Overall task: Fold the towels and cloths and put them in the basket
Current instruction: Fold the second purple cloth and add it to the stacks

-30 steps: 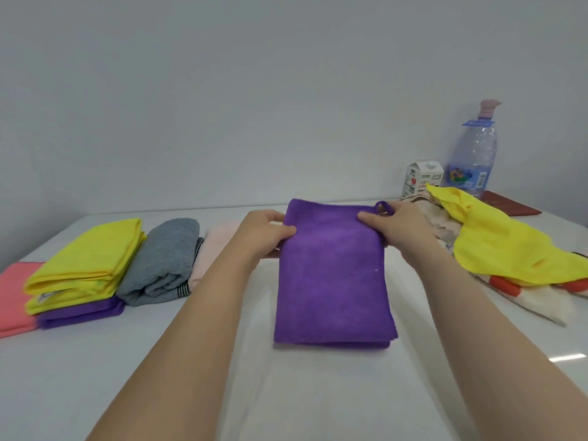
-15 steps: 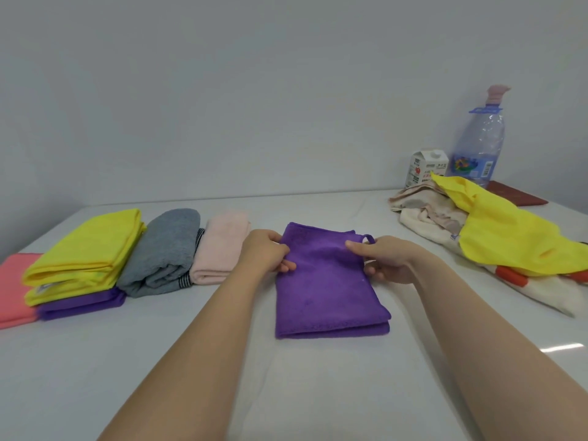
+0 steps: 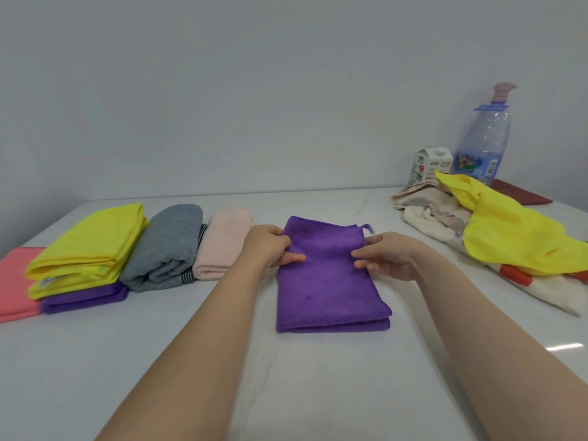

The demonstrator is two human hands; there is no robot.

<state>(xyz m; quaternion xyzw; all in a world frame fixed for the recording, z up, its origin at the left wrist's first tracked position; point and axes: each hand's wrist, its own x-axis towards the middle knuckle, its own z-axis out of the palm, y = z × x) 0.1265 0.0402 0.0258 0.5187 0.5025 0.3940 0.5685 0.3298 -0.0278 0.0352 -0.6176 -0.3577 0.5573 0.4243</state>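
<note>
Hands: two, both bare, reaching in from 6 o'clock.
Left hand [image 3: 270, 249]: grasps the left edge of the purple towel [image 3: 327, 281], thumb on top.
Right hand [image 3: 389, 256]: grasps the right edge of the same towel, fingertips on top.
Folded pieces: six, counting the purple towel and the five at 9 to 10 o'clock.
Purple towel, place: flat on the table [image 3: 95, 361] at its centre, between the two hands.
Purple towel, axis: the long axis runs 12 to 6, with the near end skewed a little toward 5.
Purple towel, ends: the layered edge faces 6, and the loop [image 3: 367, 227] sits at the far right corner, toward 1.
Row at 9 to 10 o'clock: coral towel [image 3: 16, 281], then yellow towel [image 3: 89, 246] lying on the bottom towel [image 3: 86, 297], which is purple, then grey towel [image 3: 168, 246] and pink towel [image 3: 222, 243].
Row, axes: each points roughly 12 to 6, leaning toward 1.
Loose pile at 2 to 3 o'clock: one yellow cloth [image 3: 515, 230] draped over cream cloths [image 3: 426, 211]; how many cream ones there are cannot be told.
At 1 o'clock: one carton [image 3: 431, 165] and one bottle [image 3: 483, 138], both upright, and one brown mat [image 3: 521, 194] lying flat.
</note>
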